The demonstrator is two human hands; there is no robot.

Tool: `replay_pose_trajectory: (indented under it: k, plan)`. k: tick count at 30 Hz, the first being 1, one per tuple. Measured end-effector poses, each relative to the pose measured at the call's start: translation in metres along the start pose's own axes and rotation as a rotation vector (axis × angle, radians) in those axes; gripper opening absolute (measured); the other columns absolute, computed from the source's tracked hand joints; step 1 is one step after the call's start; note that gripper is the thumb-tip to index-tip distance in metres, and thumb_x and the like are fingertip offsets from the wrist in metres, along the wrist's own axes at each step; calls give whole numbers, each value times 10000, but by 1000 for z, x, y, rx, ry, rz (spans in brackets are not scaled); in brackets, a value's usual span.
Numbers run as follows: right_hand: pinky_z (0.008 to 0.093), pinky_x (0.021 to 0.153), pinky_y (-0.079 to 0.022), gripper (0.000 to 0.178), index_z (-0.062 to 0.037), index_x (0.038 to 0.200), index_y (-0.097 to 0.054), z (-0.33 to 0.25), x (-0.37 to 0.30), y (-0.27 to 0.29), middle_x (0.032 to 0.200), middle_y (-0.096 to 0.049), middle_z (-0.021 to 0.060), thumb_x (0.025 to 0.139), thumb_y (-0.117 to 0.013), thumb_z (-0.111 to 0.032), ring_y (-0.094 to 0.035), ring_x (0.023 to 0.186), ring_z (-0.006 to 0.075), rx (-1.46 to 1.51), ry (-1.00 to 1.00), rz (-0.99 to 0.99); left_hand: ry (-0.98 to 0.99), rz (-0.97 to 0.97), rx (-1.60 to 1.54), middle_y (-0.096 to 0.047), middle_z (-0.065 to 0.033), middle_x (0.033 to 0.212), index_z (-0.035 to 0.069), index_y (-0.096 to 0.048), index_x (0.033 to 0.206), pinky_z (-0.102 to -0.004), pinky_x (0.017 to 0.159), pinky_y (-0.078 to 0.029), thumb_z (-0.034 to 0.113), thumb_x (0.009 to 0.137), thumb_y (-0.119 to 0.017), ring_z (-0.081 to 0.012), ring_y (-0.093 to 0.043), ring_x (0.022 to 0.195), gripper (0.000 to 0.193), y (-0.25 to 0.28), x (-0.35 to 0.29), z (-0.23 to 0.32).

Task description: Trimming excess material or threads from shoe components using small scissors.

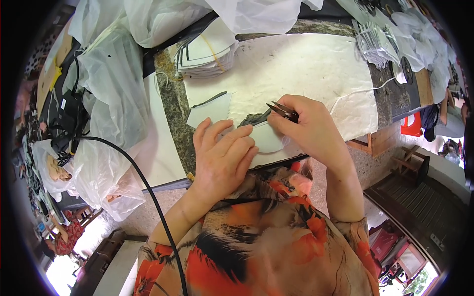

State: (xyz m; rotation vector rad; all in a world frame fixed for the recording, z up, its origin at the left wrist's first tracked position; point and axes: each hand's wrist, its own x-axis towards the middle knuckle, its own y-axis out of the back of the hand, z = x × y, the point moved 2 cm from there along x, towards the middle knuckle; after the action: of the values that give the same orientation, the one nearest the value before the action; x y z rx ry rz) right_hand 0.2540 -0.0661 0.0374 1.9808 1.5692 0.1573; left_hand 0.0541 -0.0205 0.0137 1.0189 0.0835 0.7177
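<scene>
My right hand [306, 118] is closed round a small pair of dark thread snips [285, 112], with their pointed tips aimed up and to the left. Beneath the fingers lies a white curved piece [270, 138] edged with a dark strip [256, 119]. Its kind of material is hard to tell. My left hand [222, 150] lies nearly flat on the left side of this piece, fingers stretched and slightly apart. Just beyond the left fingertips rests another white piece [210, 111] with a dark band along its upper edge.
A stack of white pieces [210, 54] with a yellow band stands at the table's far left. More stacked pieces [374, 44] sit far right, near a black-rimmed reel [407, 70] trailing white cord. Plastic bags [113, 84] crowd the left; a black cable [140, 177] crosses my left forearm.
</scene>
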Motion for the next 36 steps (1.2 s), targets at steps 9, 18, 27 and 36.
replay_pose_trajectory:
  k: [9, 18, 27, 36]
  plan:
    - [289, 582, -419, 211, 26, 823, -608, 9, 1, 0, 646, -573, 55, 886, -640, -172, -484, 623, 92, 20, -25, -40, 14, -34, 52, -676, -18, 1163, 141, -688, 1228, -509, 1113, -311, 176, 843, -734, -274, -562, 1126, 389, 2, 3, 4]
    - [285, 580, -416, 196, 23, 826, -613, 11, 1, 4, 652, -580, 42, 881, -646, -163, -483, 627, 87, 24, -21, -64, 17, -84, 80, -653, 2, 1147, 126, -678, 1219, -526, 1102, -303, 169, 862, -711, -260, -556, 1106, 361, 6, 8, 9]
    - [275, 592, -427, 195, 25, 812, -616, 13, 6, 12, 659, -590, 34, 877, -653, -155, -506, 638, 75, 45, -41, -34, 23, -133, 120, -653, -14, 1114, 131, -669, 1251, -525, 1106, -323, 133, 842, -709, -254, -564, 1059, 412, 10, 14, 16]
    - [273, 585, -448, 216, 36, 822, -616, 17, 13, 20, 667, -599, 35, 887, -659, -165, -542, 636, 75, 76, -81, -44, -3, -235, 184, -631, -13, 1027, 137, -656, 1267, -521, 1088, -333, 115, 858, -673, -250, -562, 1002, 410, 16, 29, 24]
